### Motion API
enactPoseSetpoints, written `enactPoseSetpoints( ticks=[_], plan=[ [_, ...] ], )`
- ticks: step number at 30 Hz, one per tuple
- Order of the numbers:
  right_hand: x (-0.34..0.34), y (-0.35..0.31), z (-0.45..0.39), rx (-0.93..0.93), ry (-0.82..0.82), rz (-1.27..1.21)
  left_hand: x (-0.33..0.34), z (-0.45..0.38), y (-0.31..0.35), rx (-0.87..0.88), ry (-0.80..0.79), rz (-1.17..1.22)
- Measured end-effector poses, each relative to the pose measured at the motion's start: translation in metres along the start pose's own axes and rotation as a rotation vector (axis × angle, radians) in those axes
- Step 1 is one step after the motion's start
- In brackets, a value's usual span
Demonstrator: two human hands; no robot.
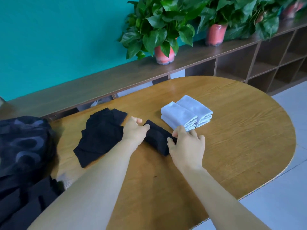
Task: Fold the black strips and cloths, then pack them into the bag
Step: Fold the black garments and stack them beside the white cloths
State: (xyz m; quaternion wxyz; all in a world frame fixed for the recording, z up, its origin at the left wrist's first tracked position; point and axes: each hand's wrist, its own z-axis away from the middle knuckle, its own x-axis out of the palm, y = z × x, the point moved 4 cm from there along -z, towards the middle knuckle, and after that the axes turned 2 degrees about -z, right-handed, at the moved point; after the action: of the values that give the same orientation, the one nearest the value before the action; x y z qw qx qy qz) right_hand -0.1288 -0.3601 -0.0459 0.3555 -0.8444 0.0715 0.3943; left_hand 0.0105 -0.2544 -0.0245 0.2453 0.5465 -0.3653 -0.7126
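Already you are partway: your left hand (pixel 135 131) and right hand (pixel 186 143) are pinching opposite ends of a folded black strip (pixel 157 138) lying mid-bench (pixel 232 130). Two folded grey cloths (pixel 186 113) are sitting just beyond it, a black pile (pixel 99 135) is waiting on the left, and nothing looks packed into the bag (pixel 23 146) yet.

- 2 hands – left hand (pixel 135 131), right hand (pixel 187 145)
- 1 folded black strip (pixel 157 138)
- 1 black cloth pile (pixel 101 135)
- 2 grey folded cloths (pixel 178 116), (pixel 196 107)
- 1 bag (pixel 21 146)
- 3 potted plants (pixel 164 54), (pixel 216 34), (pixel 292 9)
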Motion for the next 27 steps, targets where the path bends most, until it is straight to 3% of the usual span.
enactPoseSetpoints(
  ticks=[9, 14, 17, 23, 27],
  plan=[
    [0.014, 0.001, -0.017, -0.166, 0.169, 0.334, 0.031, -0.048, -0.003, 0.065, -0.032, -0.011],
    [0.013, -0.009, -0.015, -0.295, 0.29, 0.261, 0.036, -0.059, -0.01, 0.145, -0.024, 0.09],
    [0.022, -0.017, -0.008, -0.414, 0.22, 0.2, 0.032, -0.054, -0.011, 0.251, -0.042, 0.115],
    [0.03, -0.011, -0.002, -0.388, 0.193, 0.22, 0.021, -0.034, -0.021, 0.576, 0.047, -0.19],
    [0.033, -0.01, -0.002, -0.394, 0.203, 0.245, 0.028, -0.027, -0.027, 0.577, 0.023, -0.415]
  ],
)
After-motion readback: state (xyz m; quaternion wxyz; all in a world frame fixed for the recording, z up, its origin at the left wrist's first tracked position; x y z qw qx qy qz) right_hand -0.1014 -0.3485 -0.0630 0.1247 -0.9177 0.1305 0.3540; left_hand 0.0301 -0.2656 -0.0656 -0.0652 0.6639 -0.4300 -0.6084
